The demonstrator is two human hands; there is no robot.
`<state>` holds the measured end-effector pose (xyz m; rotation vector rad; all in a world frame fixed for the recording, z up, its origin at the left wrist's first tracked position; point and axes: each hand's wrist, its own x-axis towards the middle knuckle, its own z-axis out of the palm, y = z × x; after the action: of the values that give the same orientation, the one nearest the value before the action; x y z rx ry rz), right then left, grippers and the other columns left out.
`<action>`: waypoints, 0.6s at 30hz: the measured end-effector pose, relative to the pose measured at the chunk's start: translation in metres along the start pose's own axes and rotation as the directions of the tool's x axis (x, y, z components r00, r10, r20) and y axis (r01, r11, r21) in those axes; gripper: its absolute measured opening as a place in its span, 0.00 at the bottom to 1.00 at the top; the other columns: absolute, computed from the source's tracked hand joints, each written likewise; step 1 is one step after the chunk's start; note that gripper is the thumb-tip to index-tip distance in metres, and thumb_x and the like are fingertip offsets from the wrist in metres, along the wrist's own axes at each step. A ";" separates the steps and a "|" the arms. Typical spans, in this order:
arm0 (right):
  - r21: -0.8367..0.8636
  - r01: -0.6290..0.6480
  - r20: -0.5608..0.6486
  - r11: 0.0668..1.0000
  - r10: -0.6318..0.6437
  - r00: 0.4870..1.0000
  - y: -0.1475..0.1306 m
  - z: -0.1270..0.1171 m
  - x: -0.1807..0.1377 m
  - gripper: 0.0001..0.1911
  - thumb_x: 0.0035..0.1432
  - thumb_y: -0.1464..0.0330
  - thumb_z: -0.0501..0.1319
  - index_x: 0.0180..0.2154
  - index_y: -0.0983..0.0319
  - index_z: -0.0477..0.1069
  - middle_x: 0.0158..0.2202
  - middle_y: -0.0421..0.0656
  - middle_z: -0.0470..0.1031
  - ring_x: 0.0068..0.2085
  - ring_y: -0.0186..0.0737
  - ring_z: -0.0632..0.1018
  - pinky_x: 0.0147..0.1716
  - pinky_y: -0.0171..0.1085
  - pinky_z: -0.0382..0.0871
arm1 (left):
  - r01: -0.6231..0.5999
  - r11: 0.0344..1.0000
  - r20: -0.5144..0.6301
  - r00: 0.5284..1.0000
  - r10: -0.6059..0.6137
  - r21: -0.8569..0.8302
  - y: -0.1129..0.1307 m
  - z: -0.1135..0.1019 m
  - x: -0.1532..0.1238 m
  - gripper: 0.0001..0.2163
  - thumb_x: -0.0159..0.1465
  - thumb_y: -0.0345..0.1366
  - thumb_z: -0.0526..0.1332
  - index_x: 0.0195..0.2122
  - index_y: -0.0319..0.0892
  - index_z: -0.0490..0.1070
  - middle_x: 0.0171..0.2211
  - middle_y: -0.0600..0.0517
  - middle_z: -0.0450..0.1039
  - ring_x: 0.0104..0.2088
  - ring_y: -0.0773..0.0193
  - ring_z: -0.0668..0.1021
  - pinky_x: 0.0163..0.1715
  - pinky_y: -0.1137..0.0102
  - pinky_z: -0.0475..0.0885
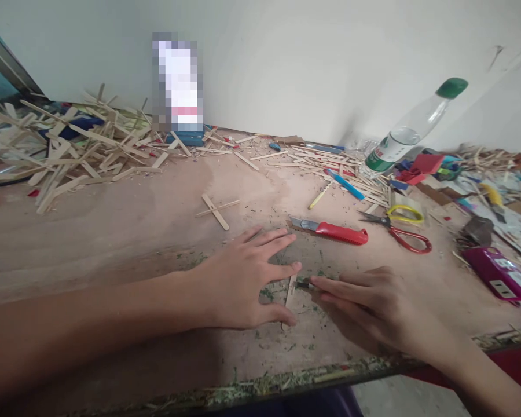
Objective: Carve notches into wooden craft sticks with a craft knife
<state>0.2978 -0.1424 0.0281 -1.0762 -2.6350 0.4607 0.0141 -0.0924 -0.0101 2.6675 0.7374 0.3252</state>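
My left hand [252, 278] lies over the wooden table with fingers spread. Its index finger and thumb rest at the two ends of a flat wooden craft stick [290, 294]. From the right, my right hand [369, 301] pinches a small dark blade [304, 284], its tip at the stick's side; most of that tool is hidden in the fingers. Beyond the hands lies a red utility knife [341, 233] with its blade out. Two crossed craft sticks [217, 212] sit farther left.
Scissors [395, 227] with yellow and red handles lie right. A craft-stick heap [95, 145] fills the back left, near a blurred phone-like screen [180, 81]. A green-capped bottle [402, 136], blue pen-like stick [346, 185] and purple power strip [501, 275] are rightward.
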 end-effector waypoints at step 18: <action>-0.059 -0.013 -0.026 0.998 0.012 1.000 -0.002 -0.001 -0.007 0.16 0.76 0.69 0.60 0.59 0.62 0.80 0.34 0.45 0.85 0.29 0.38 0.83 0.26 0.35 0.69 | -0.048 0.996 -0.131 0.990 0.057 0.071 0.002 0.000 -0.001 0.37 0.66 0.69 0.63 0.61 0.41 0.78 0.70 0.36 0.68 0.73 0.40 0.66 0.74 0.43 0.56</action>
<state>0.3017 -0.1487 0.0295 -1.1093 -2.6359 0.3715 0.0141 -0.0945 -0.0095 2.7538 0.7300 0.5050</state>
